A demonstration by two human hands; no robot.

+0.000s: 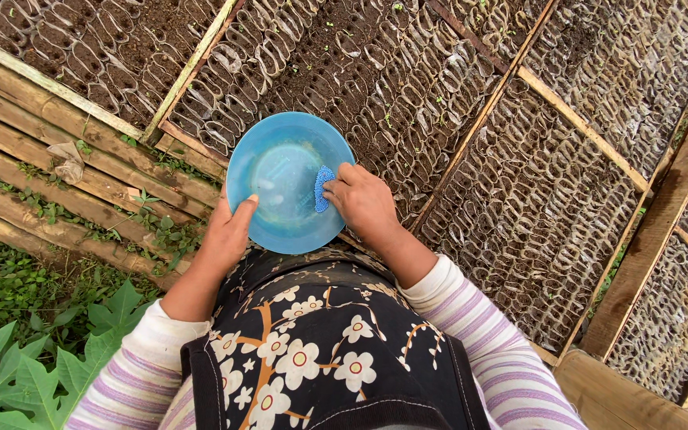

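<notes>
Room: wooden frames [579,119] edge our seedling beds at twelve o'clock
Bowl [280,171]: round, blue, centre; our left hand [228,231] grips its rim
Right hand [364,199]: pinching blue seeds [323,188] inside

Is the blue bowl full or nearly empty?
Nearly empty: the blue bowl holds only a small heap of blue beads by the right hand.

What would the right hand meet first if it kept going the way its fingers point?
The right hand points left into the blue bowl; its fingertips are already at the small pile of blue beads, so that comes first, then probably the bowl's inner surface.
</notes>
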